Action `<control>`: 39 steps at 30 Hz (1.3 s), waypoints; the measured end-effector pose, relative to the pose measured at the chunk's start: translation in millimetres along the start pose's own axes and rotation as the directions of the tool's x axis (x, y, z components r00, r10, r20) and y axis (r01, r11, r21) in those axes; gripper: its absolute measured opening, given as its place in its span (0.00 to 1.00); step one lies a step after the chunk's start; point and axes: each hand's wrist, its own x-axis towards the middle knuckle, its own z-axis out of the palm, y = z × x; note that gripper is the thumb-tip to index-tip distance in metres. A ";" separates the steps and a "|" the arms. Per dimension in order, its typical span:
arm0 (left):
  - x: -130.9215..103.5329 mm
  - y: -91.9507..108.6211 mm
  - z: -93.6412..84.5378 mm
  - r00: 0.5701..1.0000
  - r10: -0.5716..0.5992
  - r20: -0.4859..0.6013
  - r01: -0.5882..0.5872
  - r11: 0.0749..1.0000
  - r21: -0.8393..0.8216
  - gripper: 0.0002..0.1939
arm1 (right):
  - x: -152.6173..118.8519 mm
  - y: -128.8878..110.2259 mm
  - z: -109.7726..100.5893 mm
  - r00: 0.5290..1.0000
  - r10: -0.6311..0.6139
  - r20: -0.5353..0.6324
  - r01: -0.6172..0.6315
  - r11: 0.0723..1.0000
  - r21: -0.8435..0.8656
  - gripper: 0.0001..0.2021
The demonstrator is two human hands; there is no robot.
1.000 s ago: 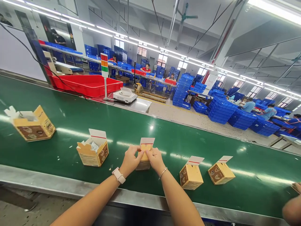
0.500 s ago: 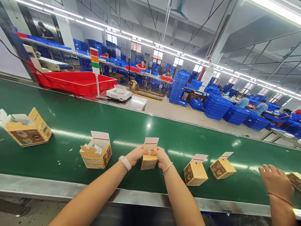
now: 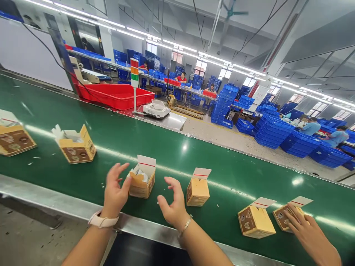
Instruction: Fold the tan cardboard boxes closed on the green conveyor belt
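A small yellow carton with its white lid flap up and side flaps loose stands on the green conveyor belt. My left hand is open at its left side, thumb near the carton. My right hand is open just right of it, touching nothing. Another carton with tucked side flaps and a raised lid stands to the right of my right hand.
Two more open cartons lie upstream at the left. Downstream, a co-worker's hand rests on a carton beside another carton. A red bin, a scale and blue crate stacks lie beyond the belt.
My hands let go of the carton they were folding and moved left to the following open carton. The cartons have travelled right along the belt. A co-worker's hand came onto the far-right carton.
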 end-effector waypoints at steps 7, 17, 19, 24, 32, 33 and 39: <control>0.5 -0.7 7.3 0.927 0.016 0.374 0.007 0.998 -0.059 0.25 | 45.1 16.5 32.2 0.906 0.324 0.272 -0.314 0.946 -0.080 0.12; 14.4 34.2 31.9 0.753 -0.380 0.538 0.492 0.867 -0.075 0.35 | 40.6 24.2 33.5 0.584 0.811 -0.036 -0.740 0.550 0.388 0.17; 16.6 39.4 34.2 0.576 -0.414 0.705 0.667 0.737 -0.112 0.39 | 44.3 24.0 24.7 0.510 0.858 0.060 -0.790 0.439 0.428 0.23; 16.7 52.9 42.0 0.291 -0.381 0.878 0.860 0.507 -0.065 0.38 | 52.8 18.6 4.0 0.409 0.880 0.242 -0.856 0.278 0.436 0.25; 16.3 65.9 45.7 0.295 -0.365 0.883 0.850 0.522 -0.068 0.34 | 48.4 16.4 -15.8 0.411 0.899 0.152 -0.866 0.334 0.372 0.24; 17.9 66.2 44.7 0.331 -0.396 0.857 0.852 0.515 -0.092 0.34 | 44.8 14.4 -19.1 0.437 0.896 0.080 -0.847 0.381 0.370 0.25; 37.5 61.1 44.5 0.525 -0.618 0.585 0.850 0.415 -0.325 0.30 | -5.3 -10.9 -28.1 0.908 0.376 -0.183 -0.384 0.923 -0.009 0.16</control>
